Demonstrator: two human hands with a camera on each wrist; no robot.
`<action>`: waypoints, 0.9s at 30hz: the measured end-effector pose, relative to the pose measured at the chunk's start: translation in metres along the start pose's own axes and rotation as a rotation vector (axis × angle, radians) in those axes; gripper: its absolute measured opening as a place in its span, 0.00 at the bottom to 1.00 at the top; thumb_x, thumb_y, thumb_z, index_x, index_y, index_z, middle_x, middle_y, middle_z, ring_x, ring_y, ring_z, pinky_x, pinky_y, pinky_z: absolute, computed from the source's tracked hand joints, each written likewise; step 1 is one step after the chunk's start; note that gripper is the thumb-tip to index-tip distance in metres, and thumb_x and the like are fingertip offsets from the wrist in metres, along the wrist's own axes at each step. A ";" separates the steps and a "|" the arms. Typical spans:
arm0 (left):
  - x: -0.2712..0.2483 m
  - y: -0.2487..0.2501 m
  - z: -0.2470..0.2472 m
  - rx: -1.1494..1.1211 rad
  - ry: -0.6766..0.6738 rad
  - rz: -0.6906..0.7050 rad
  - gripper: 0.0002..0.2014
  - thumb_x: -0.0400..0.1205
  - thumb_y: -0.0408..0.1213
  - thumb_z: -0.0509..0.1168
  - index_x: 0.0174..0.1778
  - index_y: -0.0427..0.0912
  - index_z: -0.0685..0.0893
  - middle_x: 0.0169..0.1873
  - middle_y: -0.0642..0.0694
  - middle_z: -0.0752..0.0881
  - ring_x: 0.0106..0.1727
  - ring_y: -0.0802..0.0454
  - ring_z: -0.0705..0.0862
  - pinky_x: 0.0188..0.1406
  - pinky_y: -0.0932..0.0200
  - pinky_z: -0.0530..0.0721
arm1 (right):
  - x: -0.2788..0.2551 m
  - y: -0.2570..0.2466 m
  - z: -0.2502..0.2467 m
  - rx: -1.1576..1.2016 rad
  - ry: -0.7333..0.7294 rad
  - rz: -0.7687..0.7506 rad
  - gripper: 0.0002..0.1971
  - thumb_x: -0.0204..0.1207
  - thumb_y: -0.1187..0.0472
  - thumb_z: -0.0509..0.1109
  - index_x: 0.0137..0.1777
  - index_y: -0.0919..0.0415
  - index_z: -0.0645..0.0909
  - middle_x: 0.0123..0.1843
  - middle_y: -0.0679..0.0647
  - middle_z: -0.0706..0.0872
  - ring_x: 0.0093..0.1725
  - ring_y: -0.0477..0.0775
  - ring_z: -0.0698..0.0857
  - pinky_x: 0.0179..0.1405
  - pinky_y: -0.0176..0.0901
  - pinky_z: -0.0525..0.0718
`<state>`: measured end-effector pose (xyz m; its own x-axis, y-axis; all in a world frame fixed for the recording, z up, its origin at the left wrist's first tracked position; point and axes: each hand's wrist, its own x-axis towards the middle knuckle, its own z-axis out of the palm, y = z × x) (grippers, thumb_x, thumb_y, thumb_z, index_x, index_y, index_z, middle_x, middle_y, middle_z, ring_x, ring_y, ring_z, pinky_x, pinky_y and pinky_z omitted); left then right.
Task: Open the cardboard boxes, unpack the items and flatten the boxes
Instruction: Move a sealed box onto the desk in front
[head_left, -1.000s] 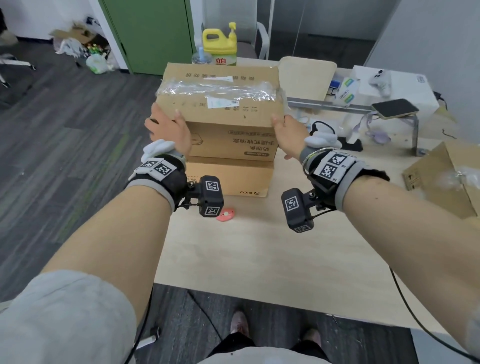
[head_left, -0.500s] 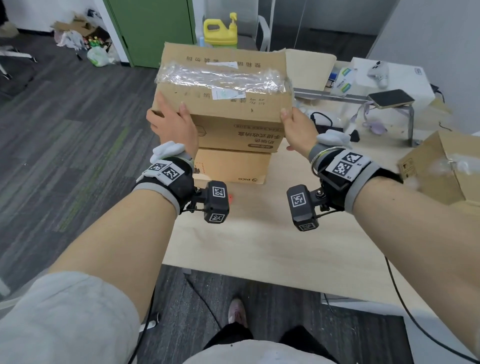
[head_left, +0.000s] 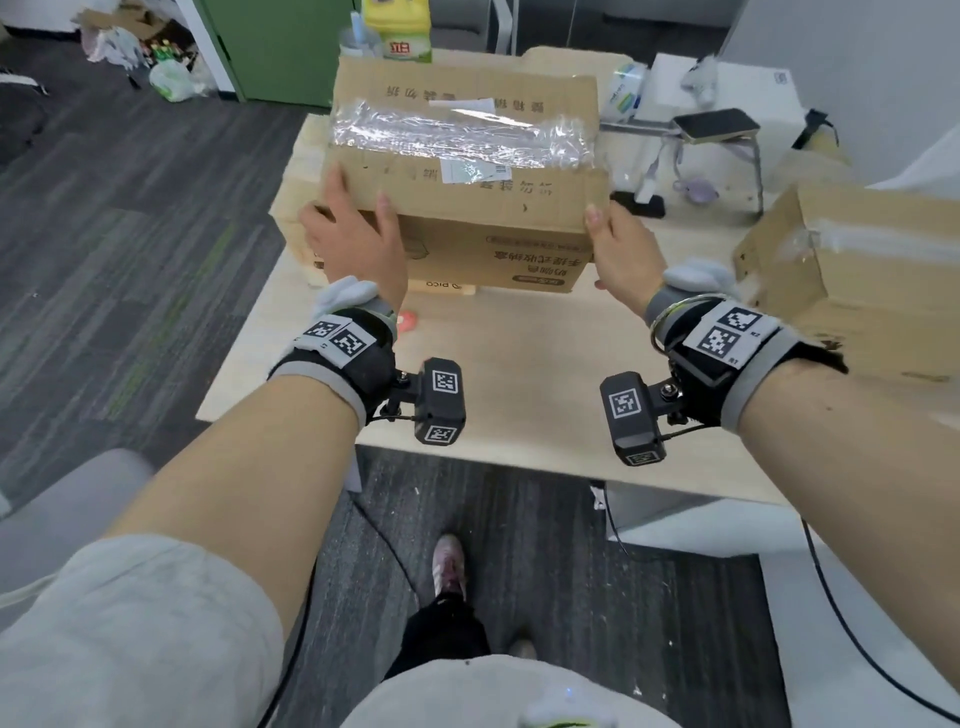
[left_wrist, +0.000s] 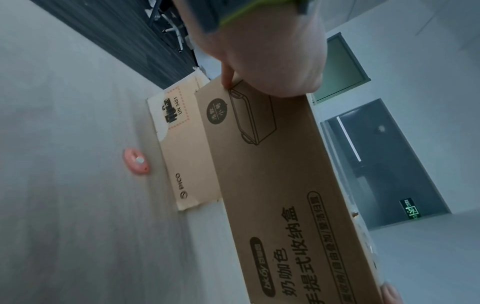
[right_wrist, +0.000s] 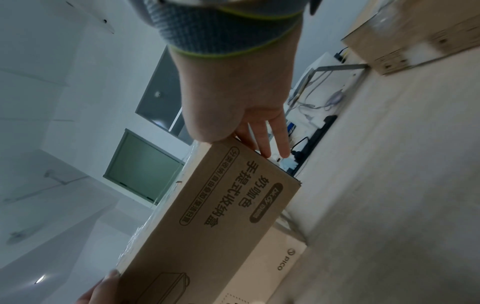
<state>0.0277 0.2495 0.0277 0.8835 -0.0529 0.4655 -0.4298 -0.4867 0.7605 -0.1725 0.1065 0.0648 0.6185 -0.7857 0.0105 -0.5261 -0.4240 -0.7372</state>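
- On each end of the big cardboard box (head_left: 467, 171) sits one hand, and the box is up in the air above the tabletop (head_left: 519, 364).
- The left hand (head_left: 358, 244) is at the box's left end. Its thumb lies on the top and its fingers press the side, out straight.
- The right hand (head_left: 621, 254) is at the right end. Its thumb is at the top corner, and the right wrist view shows its fingers (right_wrist: 262, 142) straight along the end wall.
- Shiny clear tape (head_left: 457, 137) runs across the top of the box, and the flaps are closed.
- Under the held box a flatter box (left_wrist: 182, 152) lies on the tabletop, with "PICO" printed on its front.
- A small pink round thing (left_wrist: 136, 162) lies on the tabletop just beside that flatter box.
- Off to the right another cardboard box (head_left: 857, 275) rests on the tabletop, also taped.
- Behind the held box stands a yellow jug (head_left: 397, 26).
- A phone (head_left: 717, 124) lies on a small metal stand at the far right.
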 end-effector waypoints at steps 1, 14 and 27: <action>-0.014 0.004 -0.001 -0.012 0.010 0.010 0.27 0.80 0.50 0.59 0.70 0.36 0.79 0.50 0.32 0.78 0.48 0.39 0.78 0.50 0.56 0.76 | -0.012 0.009 -0.007 0.012 0.004 0.013 0.20 0.88 0.48 0.48 0.67 0.59 0.74 0.56 0.47 0.78 0.55 0.51 0.78 0.59 0.60 0.83; -0.134 -0.004 -0.023 0.081 -0.285 -0.026 0.25 0.81 0.43 0.60 0.75 0.41 0.70 0.63 0.37 0.73 0.62 0.41 0.73 0.47 0.67 0.62 | -0.096 0.086 -0.033 -0.033 -0.047 0.126 0.21 0.88 0.50 0.49 0.71 0.60 0.71 0.65 0.56 0.80 0.55 0.51 0.76 0.60 0.60 0.82; -0.169 -0.046 0.002 0.257 -0.547 -0.145 0.23 0.84 0.41 0.60 0.76 0.42 0.69 0.65 0.33 0.71 0.62 0.35 0.74 0.61 0.51 0.70 | -0.103 0.116 -0.012 -0.061 -0.306 0.317 0.21 0.88 0.54 0.47 0.77 0.60 0.65 0.70 0.61 0.76 0.66 0.64 0.77 0.60 0.60 0.83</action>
<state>-0.1018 0.2792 -0.0865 0.9263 -0.3766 0.0146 -0.2999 -0.7130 0.6338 -0.3041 0.1331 -0.0140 0.5604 -0.7156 -0.4170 -0.7453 -0.2162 -0.6307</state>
